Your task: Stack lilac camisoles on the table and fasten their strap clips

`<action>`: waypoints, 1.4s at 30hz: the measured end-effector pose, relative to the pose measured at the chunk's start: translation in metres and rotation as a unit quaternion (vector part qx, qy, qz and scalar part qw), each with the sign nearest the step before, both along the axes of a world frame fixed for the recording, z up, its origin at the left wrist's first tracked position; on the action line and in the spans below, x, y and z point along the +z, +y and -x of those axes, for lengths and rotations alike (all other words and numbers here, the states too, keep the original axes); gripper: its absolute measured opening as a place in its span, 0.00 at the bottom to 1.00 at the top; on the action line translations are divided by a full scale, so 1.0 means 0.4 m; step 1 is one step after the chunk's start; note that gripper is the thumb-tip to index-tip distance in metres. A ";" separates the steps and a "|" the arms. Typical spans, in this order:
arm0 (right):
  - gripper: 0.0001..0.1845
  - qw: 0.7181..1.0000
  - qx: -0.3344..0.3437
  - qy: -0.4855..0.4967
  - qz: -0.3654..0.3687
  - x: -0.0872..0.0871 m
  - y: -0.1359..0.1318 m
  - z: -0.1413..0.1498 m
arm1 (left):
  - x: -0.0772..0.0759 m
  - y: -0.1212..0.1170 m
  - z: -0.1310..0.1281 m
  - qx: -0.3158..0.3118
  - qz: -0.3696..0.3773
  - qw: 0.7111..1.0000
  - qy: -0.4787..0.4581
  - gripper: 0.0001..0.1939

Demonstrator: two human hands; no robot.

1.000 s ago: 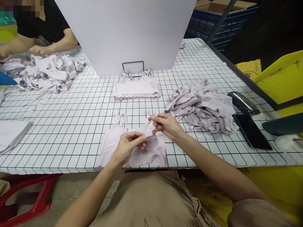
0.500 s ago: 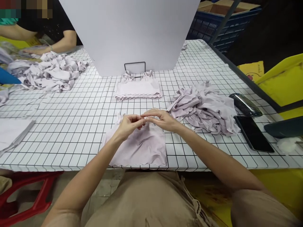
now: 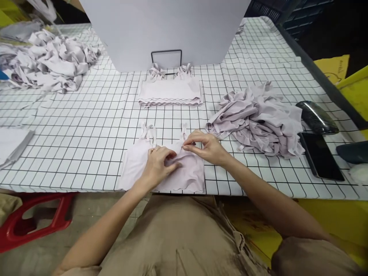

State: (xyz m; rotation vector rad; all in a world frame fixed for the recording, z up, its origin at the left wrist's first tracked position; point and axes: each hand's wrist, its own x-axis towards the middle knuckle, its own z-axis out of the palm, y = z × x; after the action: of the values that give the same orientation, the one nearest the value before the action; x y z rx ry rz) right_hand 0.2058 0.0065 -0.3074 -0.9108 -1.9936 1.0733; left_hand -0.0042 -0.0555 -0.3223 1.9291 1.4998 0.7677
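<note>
A pale lilac camisole (image 3: 189, 172) with thin straps lies spread on the checked cloth at the table's front edge. My left hand (image 3: 161, 163) rests on its middle, thumb and fingers apart, with nothing visible between them. My right hand (image 3: 202, 147) is at the top edge near the right strap (image 3: 184, 131), thumb and forefinger pinched together at the fabric there. The left strap (image 3: 148, 132) lies loose above the top edge. Beyond the hands is a neat stack of similar camisoles (image 3: 169, 92), straps toward the back.
To the right are a crumpled pile of camisoles (image 3: 258, 119), a shiny black case (image 3: 317, 117) and a phone (image 3: 322, 157). A white board (image 3: 166, 30) stands behind the stack with a black wire stand (image 3: 166, 51). Another garment heap (image 3: 54, 61) and folded cloth (image 3: 13, 145) lie left.
My hands, close together before, have moved apart. The left one has come down onto the camisole and its fingers have opened. The view has tilted down; the other person is out of sight.
</note>
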 end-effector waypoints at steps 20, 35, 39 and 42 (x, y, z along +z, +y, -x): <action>0.06 0.990 -0.030 0.009 -0.135 -0.071 -0.100 0.013 | -0.057 -0.036 -0.035 0.002 -0.139 0.988 -0.059 0.06; 0.05 0.971 -0.057 -0.012 -0.231 -0.086 -0.110 0.020 | -0.053 -0.036 -0.035 0.006 -0.092 0.987 -0.130 0.06; 0.05 0.965 -0.069 -0.039 -0.250 -0.089 -0.113 0.020 | -0.033 -0.042 -0.033 0.027 0.033 0.967 -0.251 0.04; 0.06 0.966 -0.074 -0.037 -0.243 -0.090 -0.114 0.020 | -0.015 -0.041 -0.029 0.055 0.154 0.923 -0.348 0.07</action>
State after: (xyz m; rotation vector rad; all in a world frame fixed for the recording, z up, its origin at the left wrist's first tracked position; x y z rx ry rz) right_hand 0.1980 -0.0390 -0.3435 -0.8211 -2.0772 0.4371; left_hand 0.0075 -0.0719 -0.3284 1.1613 1.1865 1.0526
